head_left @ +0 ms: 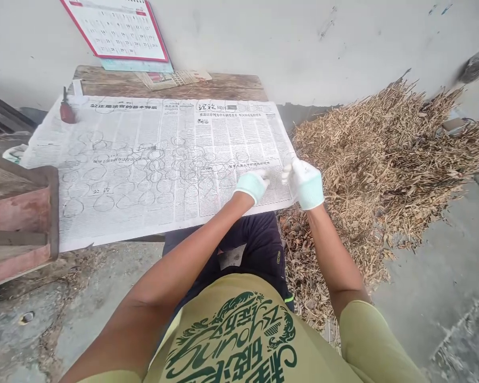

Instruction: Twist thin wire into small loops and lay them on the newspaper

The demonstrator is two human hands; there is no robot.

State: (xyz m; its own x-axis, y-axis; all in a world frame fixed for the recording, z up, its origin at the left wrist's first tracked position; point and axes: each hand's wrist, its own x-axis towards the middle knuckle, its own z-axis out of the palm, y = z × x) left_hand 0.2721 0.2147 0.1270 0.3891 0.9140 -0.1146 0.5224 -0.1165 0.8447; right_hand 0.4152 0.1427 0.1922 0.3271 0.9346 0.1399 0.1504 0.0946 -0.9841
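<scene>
Spread newspaper point(231, 135) covers most of a wooden table, its printed sheet marked with many hand-drawn circles, densest in the middle and left. Both hands wear white gloves with pale green cuffs. Over the lower right part of the sheet is my left hand point(254, 182), its fingers curled; whatever they may hold is hidden. My right hand point(303, 180) is at the paper's right edge, fingers bent and closed around that edge. A small red bottle point(67, 113) with a thin dark top sits on the far left corner of the newspaper.
A desk calendar point(122, 29) leans on the wall behind the bare wooden table strip point(112, 80), near a folded newspaper piece point(175, 79). Dry stalks point(367, 159) are heaped at the right. A wooden stool or bench point(19, 213) stands close on the left.
</scene>
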